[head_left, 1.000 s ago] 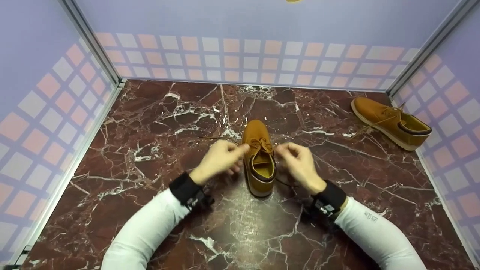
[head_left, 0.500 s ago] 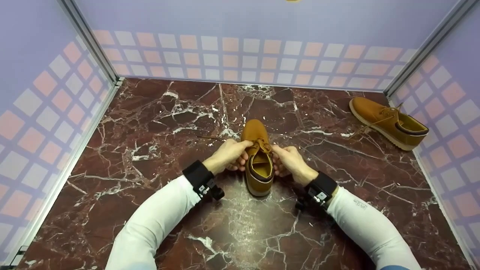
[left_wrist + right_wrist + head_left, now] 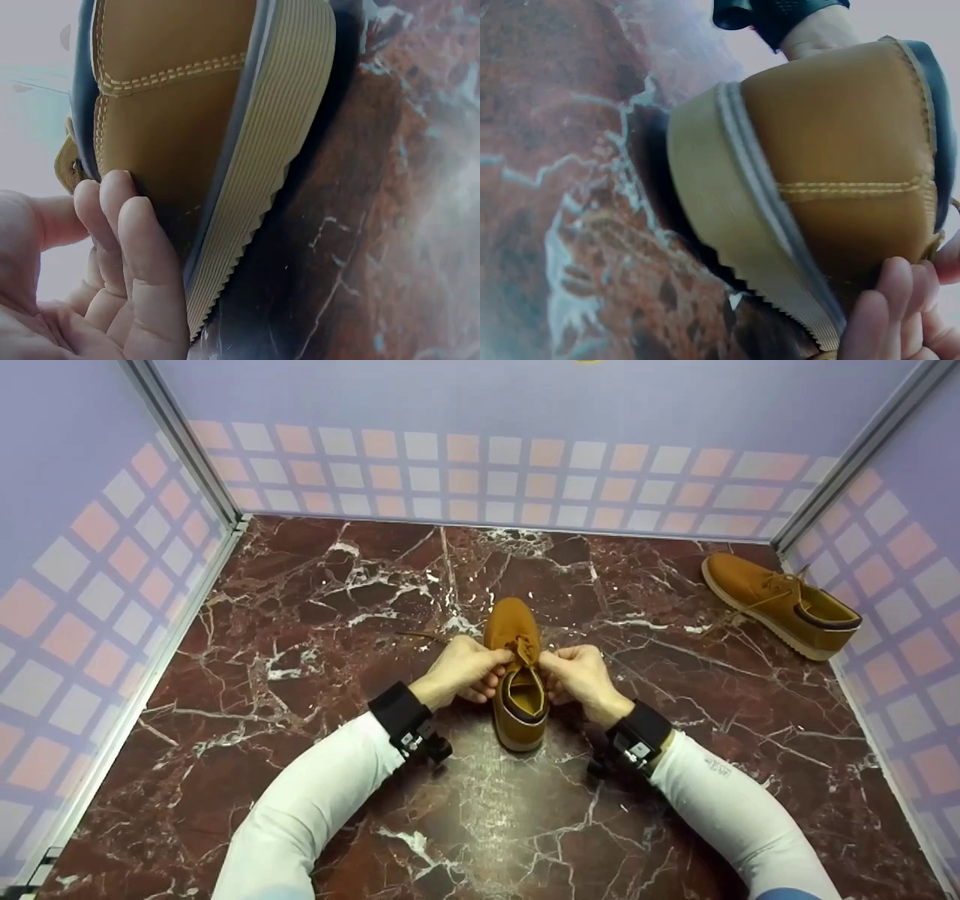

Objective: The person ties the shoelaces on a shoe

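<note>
A tan lace-up shoe [image 3: 512, 622] stands on its sole at the middle of the table, toe pointing away and yellow lining showing. My left hand [image 3: 466, 669] pinches the left edge of its lacing near the top eyelets. From the other side my right hand [image 3: 581, 675] pinches the right edge, opposite. In the left wrist view, the fingers [image 3: 150, 247] lie along the shoe's side, above the ridged sole [image 3: 255, 172]. The right wrist view has the right fingertips [image 3: 892, 292] against the leather. Thumbs and fingers partly cover the shoelace [image 3: 523, 643] and eyelets.
A matching tan shoe [image 3: 780, 607] lies at the back right with its laces loose, close to the side wall. The dark red marbled table [image 3: 315, 810] is bounded by tiled-pattern panels [image 3: 465, 472] at the back and sides. One lace end [image 3: 414, 634] trails left.
A second ago my right hand was held off the shoe's right side; it has moved left onto the lacing edge. My left hand has also closed in. The shoe has stayed in place.
</note>
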The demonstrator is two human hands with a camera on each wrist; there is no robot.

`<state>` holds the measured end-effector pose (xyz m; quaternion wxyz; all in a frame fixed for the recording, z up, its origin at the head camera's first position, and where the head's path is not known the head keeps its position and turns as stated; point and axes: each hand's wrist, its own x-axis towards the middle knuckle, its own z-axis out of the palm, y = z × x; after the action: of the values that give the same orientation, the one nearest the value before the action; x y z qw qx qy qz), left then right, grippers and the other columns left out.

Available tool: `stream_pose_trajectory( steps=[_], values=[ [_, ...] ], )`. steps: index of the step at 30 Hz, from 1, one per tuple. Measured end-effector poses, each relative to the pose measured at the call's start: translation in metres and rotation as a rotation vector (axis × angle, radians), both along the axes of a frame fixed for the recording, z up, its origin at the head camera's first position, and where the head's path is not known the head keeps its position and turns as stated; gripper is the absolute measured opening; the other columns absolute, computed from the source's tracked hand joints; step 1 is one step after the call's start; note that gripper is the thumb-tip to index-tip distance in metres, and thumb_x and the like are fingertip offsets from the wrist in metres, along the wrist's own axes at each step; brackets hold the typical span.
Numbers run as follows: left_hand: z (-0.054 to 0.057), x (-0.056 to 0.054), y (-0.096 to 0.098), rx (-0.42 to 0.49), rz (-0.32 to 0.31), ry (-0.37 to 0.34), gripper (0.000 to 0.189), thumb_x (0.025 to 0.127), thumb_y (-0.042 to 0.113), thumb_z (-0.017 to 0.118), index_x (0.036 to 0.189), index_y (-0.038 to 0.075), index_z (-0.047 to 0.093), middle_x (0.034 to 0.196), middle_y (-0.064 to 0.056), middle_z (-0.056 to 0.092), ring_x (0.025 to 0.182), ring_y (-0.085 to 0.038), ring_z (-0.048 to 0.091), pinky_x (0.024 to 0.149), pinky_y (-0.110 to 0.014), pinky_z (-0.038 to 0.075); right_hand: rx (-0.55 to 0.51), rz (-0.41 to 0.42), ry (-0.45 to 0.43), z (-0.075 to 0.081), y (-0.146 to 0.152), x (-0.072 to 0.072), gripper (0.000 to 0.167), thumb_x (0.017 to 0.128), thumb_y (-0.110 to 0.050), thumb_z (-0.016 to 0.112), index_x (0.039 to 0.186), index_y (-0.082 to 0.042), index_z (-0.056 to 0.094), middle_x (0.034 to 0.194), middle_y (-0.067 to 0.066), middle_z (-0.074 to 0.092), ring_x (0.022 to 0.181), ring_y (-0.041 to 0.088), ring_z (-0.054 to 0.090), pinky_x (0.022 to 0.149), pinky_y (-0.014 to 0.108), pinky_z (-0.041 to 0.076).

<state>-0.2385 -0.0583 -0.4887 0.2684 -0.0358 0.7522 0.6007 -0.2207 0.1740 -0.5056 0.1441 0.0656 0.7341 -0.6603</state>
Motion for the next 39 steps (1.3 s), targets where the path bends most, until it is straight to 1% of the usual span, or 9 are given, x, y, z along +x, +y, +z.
stream_pose_trajectory(
  steps=[8,13,20,23,28,30,32,35,39],
  values=[
    [0.001,-0.004,-0.006,0.001,-0.019,-0.050,0.038,0.103,0.041,0.080,0.080,0.011,0.077,0.067,0.002,0.072,0.051,-0.010,0.066,0.051,-0.026,0.062,0.053,-0.006,0.136,-0.003,-0.005,0.005,0.021,0.093,-0.014,0.072,0.074,-0.008,0.075,0.055,-0.002,0.066,0.044,0.011,0.063,0.044,0.027,0.059],
    [0.004,-0.005,-0.007,-0.003,-0.038,-0.046,0.026,0.099,0.029,0.077,0.081,0.011,0.077,0.067,0.001,0.072,0.051,-0.009,0.067,0.051,-0.027,0.063,0.042,0.010,0.181,-0.002,-0.007,0.008,0.019,0.094,-0.012,0.073,0.077,-0.005,0.076,0.057,-0.002,0.066,0.046,0.011,0.063,0.045,0.028,0.059],
    [-0.003,-0.003,-0.002,0.007,0.062,0.012,0.025,0.095,0.025,0.073,0.075,0.012,0.076,0.061,0.004,0.067,0.048,-0.008,0.063,0.050,-0.027,0.062,0.002,0.003,0.212,-0.004,-0.006,0.010,0.019,0.095,-0.008,0.071,0.077,-0.004,0.075,0.058,-0.001,0.068,0.047,0.012,0.064,0.046,0.029,0.060],
    [-0.007,-0.001,-0.004,-0.069,0.119,0.190,0.028,0.097,0.028,0.072,0.074,0.013,0.079,0.060,0.002,0.069,0.049,-0.010,0.063,0.049,-0.027,0.061,-0.006,0.003,0.216,-0.005,-0.005,0.010,0.018,0.095,-0.006,0.069,0.079,-0.002,0.075,0.060,0.000,0.070,0.049,0.013,0.067,0.048,0.030,0.062],
    [-0.017,-0.005,-0.010,-0.320,0.186,0.647,0.034,0.096,0.031,0.071,0.066,0.019,0.082,0.065,-0.001,0.076,0.057,-0.011,0.062,0.060,-0.024,0.048,-0.040,-0.031,0.225,-0.005,-0.003,0.010,0.014,0.096,-0.004,0.068,0.088,0.003,0.077,0.066,0.003,0.075,0.052,0.015,0.072,0.052,0.032,0.066],
    [-0.019,-0.008,-0.010,-0.338,0.215,0.765,0.037,0.095,0.030,0.070,0.062,0.018,0.080,0.064,-0.002,0.075,0.059,-0.012,0.058,0.062,-0.026,0.040,-0.059,-0.062,0.233,-0.003,-0.002,0.008,0.014,0.096,-0.004,0.068,0.092,0.004,0.079,0.070,0.004,0.078,0.055,0.016,0.074,0.055,0.034,0.067],
    [-0.018,-0.009,-0.010,-0.302,0.231,0.818,0.036,0.094,0.027,0.070,0.062,0.016,0.080,0.065,-0.003,0.076,0.058,-0.011,0.057,0.062,-0.026,0.039,-0.083,-0.091,0.236,-0.001,-0.001,0.006,0.015,0.098,-0.004,0.067,0.095,0.004,0.080,0.074,0.004,0.080,0.058,0.015,0.076,0.059,0.036,0.069],
    [-0.014,-0.011,-0.009,-0.292,0.234,0.810,0.040,0.096,0.027,0.070,0.058,0.016,0.077,0.061,-0.003,0.074,0.054,-0.009,0.054,0.061,-0.025,0.039,-0.127,-0.126,0.236,0.004,-0.002,0.003,0.020,0.102,-0.005,0.063,0.096,0.003,0.080,0.079,0.004,0.082,0.062,0.016,0.077,0.063,0.041,0.071],
    [-0.006,-0.011,-0.011,-0.375,0.129,0.598,0.061,0.105,0.051,0.070,0.052,0.022,0.066,0.054,0.000,0.067,0.048,-0.009,0.053,0.052,-0.025,0.037,-0.158,-0.129,0.229,0.008,-0.004,0.001,0.022,0.103,-0.008,0.062,0.093,0.001,0.079,0.079,0.004,0.081,0.063,0.016,0.078,0.064,0.043,0.071]
  ],
)
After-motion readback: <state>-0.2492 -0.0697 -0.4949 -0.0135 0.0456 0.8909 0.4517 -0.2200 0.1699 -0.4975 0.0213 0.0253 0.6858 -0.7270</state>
